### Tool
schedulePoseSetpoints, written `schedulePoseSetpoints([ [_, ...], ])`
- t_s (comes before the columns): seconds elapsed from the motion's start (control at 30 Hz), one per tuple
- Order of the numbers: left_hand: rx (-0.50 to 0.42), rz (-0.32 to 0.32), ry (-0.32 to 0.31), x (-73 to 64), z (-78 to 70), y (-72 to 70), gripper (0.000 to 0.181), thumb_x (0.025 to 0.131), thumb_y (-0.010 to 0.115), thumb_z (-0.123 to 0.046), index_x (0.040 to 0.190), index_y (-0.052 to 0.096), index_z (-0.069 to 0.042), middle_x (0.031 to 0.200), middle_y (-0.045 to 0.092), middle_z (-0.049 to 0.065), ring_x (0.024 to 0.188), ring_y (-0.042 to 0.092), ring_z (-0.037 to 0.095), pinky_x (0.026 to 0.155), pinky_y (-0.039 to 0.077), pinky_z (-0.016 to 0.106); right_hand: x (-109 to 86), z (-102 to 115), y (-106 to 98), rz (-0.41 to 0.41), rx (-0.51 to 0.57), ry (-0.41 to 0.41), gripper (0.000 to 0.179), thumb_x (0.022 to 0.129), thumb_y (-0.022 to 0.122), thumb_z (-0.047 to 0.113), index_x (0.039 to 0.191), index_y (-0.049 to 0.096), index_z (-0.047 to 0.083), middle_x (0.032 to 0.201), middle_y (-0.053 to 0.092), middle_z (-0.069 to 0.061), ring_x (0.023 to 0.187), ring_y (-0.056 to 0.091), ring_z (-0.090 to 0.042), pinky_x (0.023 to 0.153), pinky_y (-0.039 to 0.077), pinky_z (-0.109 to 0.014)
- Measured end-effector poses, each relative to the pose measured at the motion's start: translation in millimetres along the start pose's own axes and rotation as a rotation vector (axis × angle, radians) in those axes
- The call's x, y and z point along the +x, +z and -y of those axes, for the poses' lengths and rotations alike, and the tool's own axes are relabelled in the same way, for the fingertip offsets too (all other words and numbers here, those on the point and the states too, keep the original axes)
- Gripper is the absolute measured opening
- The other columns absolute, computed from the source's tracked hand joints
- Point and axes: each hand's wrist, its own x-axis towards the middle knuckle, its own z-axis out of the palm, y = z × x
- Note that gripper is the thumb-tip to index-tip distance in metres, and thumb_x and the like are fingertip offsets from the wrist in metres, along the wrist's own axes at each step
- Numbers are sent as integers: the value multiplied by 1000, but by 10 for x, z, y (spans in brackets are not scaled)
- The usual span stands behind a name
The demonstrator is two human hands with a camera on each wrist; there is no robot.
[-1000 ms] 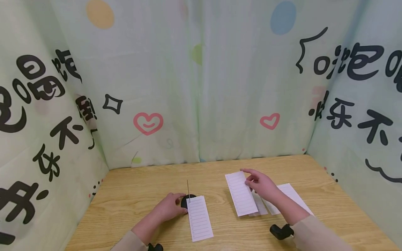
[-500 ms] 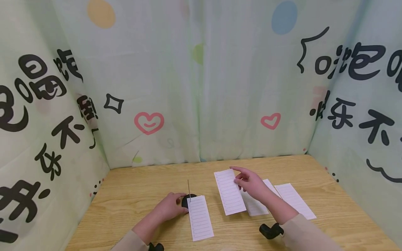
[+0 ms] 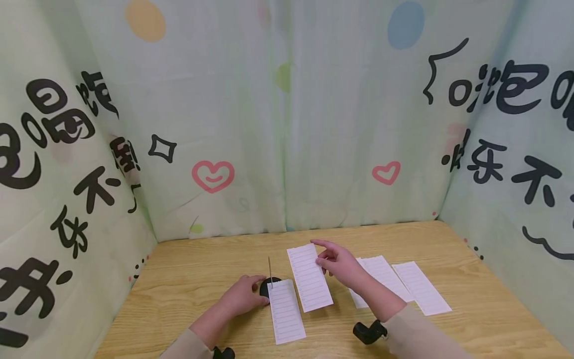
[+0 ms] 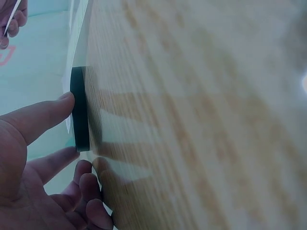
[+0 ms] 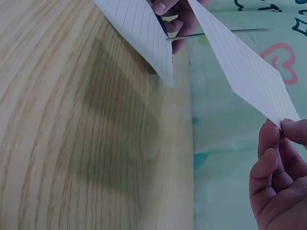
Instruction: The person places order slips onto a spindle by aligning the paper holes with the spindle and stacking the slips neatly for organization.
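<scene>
A bill spike has a round black base (image 3: 264, 287) and a thin upright needle (image 3: 269, 267). One lined paper slip (image 3: 287, 314) is pierced on it and lies over part of the base. My left hand (image 3: 239, 298) grips the base by its edge; in the left wrist view the thumb and a finger touch the base's rim (image 4: 80, 110). My right hand (image 3: 341, 263) pinches a second lined slip (image 3: 309, 279) at its edge. That slip hangs tilted above the table, just right of the spike, and the right wrist view shows it raised (image 5: 244, 67) beside the needle.
More lined slips (image 3: 385, 276) lie on the wooden table (image 3: 202, 259) to the right, partly behind my right forearm. Another slip (image 3: 421, 289) is at the far right of them. Printed curtains (image 3: 332, 124) enclose the table's back and sides.
My right hand has carried its slip leftward from the slips on the right to near the spike. The left hand stays on the base.
</scene>
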Motion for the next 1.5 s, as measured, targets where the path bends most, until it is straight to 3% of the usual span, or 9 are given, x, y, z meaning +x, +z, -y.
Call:
schedulePoseSetpoints([
  [0.17, -3, -4, -29, -5, -8, 1, 64, 82, 81, -27, 137, 56, -6, 105, 56, 12, 91, 55, 26, 89, 47, 50, 2, 67, 66, 15, 9, -14, 51, 95, 64, 3, 142, 54, 17, 89, 65, -5, 74, 60, -30, 62, 48, -38],
  [0.47, -38, -21, -22, -28, -8, -6, 61, 86, 78, -29, 137, 56, -3, 107, 57, 12, 93, 54, 26, 85, 47, 49, 7, 146, 136, 23, 20, -17, 51, 95, 64, 4, 143, 54, 17, 89, 66, -5, 73, 60, -26, 62, 48, -35],
  [0.7, -165, -107, -30, -49, 6, -104, 47, 94, 68, -31, 134, 59, -8, 109, 58, 5, 89, 54, 22, 67, 47, 34, 41, 196, 186, 39, 50, -40, 51, 95, 65, 4, 143, 53, 14, 90, 67, -5, 76, 61, -34, 61, 48, -31],
  [0.83, -233, -166, -24, -97, -67, -209, 45, 96, 65, -37, 132, 62, -10, 107, 57, 3, 89, 52, 21, 65, 45, 33, 47, 244, 227, 49, 55, -43, 51, 95, 65, 5, 143, 53, 15, 89, 67, -4, 75, 61, -32, 61, 47, -31],
  [1.0, -352, -210, -41, -125, -185, -296, 50, 95, 61, -51, 128, 64, -14, 111, 59, 4, 96, 55, 24, 74, 50, 37, 46, 301, 277, 47, 71, -47, 51, 95, 65, 4, 143, 54, 16, 89, 68, -5, 73, 60, -28, 60, 46, -30],
  [1.17, -526, -241, -86, -51, -286, -321, 45, 96, 62, -48, 122, 67, -11, 111, 61, 11, 96, 59, 27, 83, 51, 45, 56, 320, 325, 54, 83, -51, 51, 95, 65, 4, 143, 54, 15, 89, 68, -6, 72, 60, -29, 58, 44, -30],
  [1.33, -566, -261, -92, 25, -375, -320, 40, 95, 65, -41, 116, 69, -8, 103, 62, 8, 90, 58, 24, 80, 51, 43, 69, 314, 392, 75, 67, -56, 50, 95, 64, 3, 142, 54, 16, 88, 67, -5, 74, 60, -34, 61, 47, -34],
  [1.5, -544, -258, -92, 39, -433, -305, 34, 94, 68, -39, 107, 69, -8, 100, 61, 6, 92, 58, 26, 76, 48, 37, 72, 315, 433, 77, 75, -63, 49, 95, 63, 2, 142, 54, 15, 87, 67, -5, 75, 60, -38, 63, 49, -39],
])
